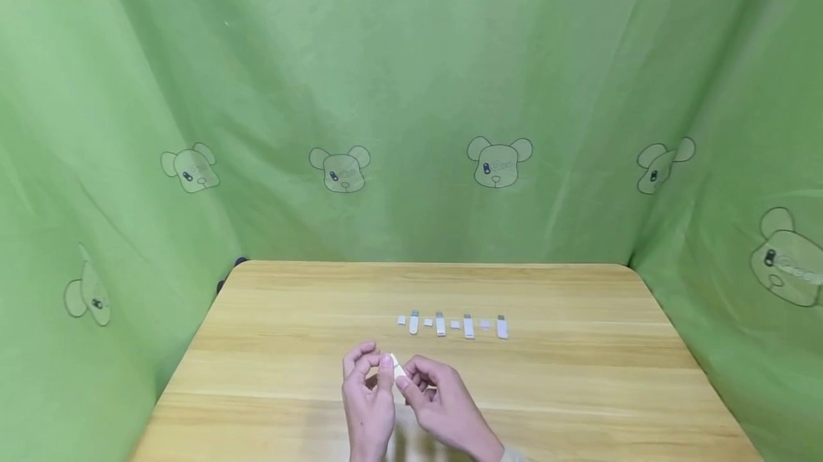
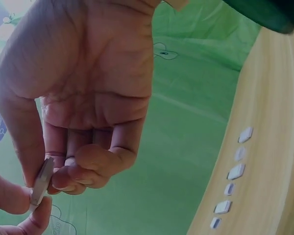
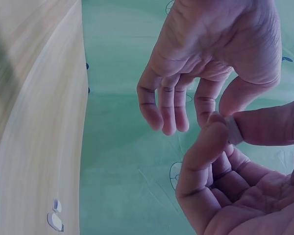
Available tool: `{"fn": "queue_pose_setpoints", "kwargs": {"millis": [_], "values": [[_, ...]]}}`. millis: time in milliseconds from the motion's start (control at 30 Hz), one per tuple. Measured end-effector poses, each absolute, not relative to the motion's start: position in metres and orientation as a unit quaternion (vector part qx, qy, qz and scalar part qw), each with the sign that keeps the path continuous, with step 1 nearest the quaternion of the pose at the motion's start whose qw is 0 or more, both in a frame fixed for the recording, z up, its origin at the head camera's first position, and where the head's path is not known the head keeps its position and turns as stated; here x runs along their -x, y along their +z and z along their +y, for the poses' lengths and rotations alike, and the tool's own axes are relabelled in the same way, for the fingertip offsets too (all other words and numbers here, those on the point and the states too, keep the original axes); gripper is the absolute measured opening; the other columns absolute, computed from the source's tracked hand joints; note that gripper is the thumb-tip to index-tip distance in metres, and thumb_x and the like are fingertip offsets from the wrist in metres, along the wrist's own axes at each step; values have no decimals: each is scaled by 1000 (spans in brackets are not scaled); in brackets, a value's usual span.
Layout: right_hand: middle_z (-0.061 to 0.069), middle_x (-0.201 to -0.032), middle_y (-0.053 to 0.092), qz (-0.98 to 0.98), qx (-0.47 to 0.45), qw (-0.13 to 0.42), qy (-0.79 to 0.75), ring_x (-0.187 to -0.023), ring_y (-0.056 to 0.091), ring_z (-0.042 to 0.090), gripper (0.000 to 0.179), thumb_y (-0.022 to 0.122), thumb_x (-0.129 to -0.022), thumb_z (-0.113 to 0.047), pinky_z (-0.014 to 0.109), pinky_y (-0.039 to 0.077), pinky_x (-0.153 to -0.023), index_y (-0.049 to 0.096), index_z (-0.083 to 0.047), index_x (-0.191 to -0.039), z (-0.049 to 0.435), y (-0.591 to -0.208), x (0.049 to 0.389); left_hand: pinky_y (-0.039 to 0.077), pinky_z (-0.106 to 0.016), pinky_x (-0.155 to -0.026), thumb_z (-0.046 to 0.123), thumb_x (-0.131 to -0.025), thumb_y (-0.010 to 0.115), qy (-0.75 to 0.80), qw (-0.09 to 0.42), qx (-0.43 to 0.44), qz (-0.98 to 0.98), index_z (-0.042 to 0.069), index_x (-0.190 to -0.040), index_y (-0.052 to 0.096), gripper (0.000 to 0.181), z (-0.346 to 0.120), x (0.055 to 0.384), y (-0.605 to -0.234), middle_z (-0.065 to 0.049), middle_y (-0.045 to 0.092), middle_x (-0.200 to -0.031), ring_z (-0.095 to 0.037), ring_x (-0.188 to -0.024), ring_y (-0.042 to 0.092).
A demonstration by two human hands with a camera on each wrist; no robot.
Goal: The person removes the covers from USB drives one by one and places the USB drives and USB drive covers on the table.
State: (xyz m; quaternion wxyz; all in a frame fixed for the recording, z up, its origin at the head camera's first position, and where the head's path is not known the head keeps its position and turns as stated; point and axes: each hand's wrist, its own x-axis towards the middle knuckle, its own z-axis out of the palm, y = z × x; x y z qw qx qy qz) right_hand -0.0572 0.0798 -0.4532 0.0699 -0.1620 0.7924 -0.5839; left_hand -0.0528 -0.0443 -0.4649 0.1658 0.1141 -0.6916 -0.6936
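Observation:
A small white USB flash drive (image 1: 399,370) is held between both hands above the near part of the table, with a thin seam across it. My left hand (image 1: 369,394) pinches its upper end between thumb and fingers, its other fingers loosely bent. Lower down, my right hand (image 1: 444,401) grips the drive with the thumb on top and fingers curled beneath. In the left wrist view the drive (image 2: 42,182) shows edge-on between the fingertips. Fingers cover much of the drive (image 3: 233,129) in the right wrist view, so whether its plug is bare cannot be seen.
Beyond the hands, several white USB drives (image 1: 469,327) lie in a row on the wooden table (image 1: 289,348), metal plugs pointing away. Small white caps (image 1: 428,322) lie beside them. Green curtains (image 1: 418,76) with bear prints hang behind and at both sides.

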Motion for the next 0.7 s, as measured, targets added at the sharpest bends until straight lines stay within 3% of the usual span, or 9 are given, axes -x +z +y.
{"fn": "queue_pose_setpoints", "kwargs": {"millis": [533,700], "values": [[-3,-76,57,808,142,78,-567,-65,50,0,13,64,-98,-21,18,46,-58,64,-13,-87,78,-459,49,49,-19,-93,4,-96,63,-702,142,-144,-683,-3,-86,67,13,-45,46,-468,-8,55,-132,-24,-124,52],[-2,-74,57,812,129,74,-565,-64,49,0,13,65,-97,-21,18,45,-58,64,-13,-87,78,-456,45,49,-28,-98,3,-96,61,-711,123,-140,-678,-5,-87,67,13,-46,46,-470,-12,54,-134,-28,-126,50]]}}
